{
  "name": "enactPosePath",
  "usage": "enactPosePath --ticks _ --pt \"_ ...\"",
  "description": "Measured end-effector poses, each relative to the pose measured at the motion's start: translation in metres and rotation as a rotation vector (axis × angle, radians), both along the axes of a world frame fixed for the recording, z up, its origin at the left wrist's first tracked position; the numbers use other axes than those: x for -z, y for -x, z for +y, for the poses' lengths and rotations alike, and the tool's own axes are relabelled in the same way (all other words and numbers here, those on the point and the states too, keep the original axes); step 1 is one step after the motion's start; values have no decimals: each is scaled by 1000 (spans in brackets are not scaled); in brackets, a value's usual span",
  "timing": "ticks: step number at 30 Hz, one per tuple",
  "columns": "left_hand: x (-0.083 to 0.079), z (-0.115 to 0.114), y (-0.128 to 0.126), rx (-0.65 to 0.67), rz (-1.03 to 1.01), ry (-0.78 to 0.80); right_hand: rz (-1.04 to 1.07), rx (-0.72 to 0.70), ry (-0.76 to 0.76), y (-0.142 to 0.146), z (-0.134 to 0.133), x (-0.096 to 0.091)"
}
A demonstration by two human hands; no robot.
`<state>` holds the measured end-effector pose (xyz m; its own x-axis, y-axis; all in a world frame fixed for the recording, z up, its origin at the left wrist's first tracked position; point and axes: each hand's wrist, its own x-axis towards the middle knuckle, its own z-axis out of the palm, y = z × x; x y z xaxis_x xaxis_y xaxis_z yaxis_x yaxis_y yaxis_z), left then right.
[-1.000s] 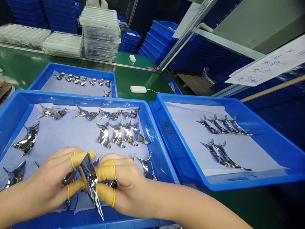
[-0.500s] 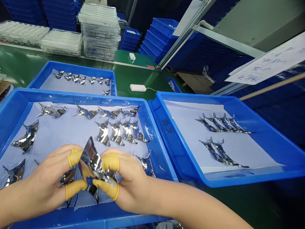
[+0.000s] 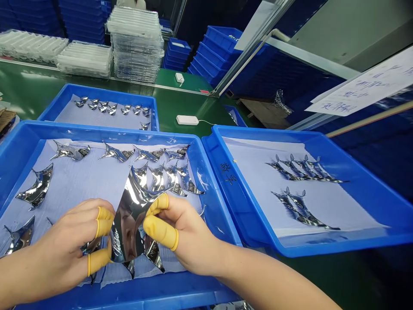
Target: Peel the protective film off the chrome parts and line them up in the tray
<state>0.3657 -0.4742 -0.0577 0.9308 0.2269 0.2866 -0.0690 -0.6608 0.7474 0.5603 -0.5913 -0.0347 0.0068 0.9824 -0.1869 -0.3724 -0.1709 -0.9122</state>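
A curved, mirror-shiny chrome trim piece (image 3: 129, 224) with script lettering near its lower left edge is held up over the near blue tray (image 3: 222, 206). My right hand (image 3: 187, 237) pinches its right side between thumb and forefinger, both in yellow finger cots. My left hand (image 3: 77, 241), also with yellow finger cots, closes its fingertips on the piece's left edge. Beneath and around my hands, several similar chrome pieces (image 3: 37, 185) lie on white paper in the tray. Some are partly hidden by my hands and the held piece.
To the right, another blue tray (image 3: 254, 215) holds several slender chrome pieces (image 3: 303, 211) on paper. Behind, a smaller blue tray (image 3: 156, 114) has small chrome parts. A white power strip (image 3: 187, 120), stacked clear plastic trays (image 3: 137, 51) and blue bins (image 3: 209, 56) stand further back.
The chrome piece has turned from nearly edge-on to show its broad, lettered face. My right hand has shifted right and regripped its right side; my left hand stays almost in place.
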Motion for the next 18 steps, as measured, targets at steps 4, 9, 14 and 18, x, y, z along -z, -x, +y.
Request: enactPosePath --ticks 4,9,14,18 --pt "3 2 4 61 55 12 53 0 36 -2 2 -1" --pt "-2 -1 3 40 44 46 76 21 15 -4 3 1" --pt "-10 -6 0 10 12 65 128 17 22 -4 4 2" --pt "-13 -7 -1 10 -19 82 125 19 9 -5 6 1"
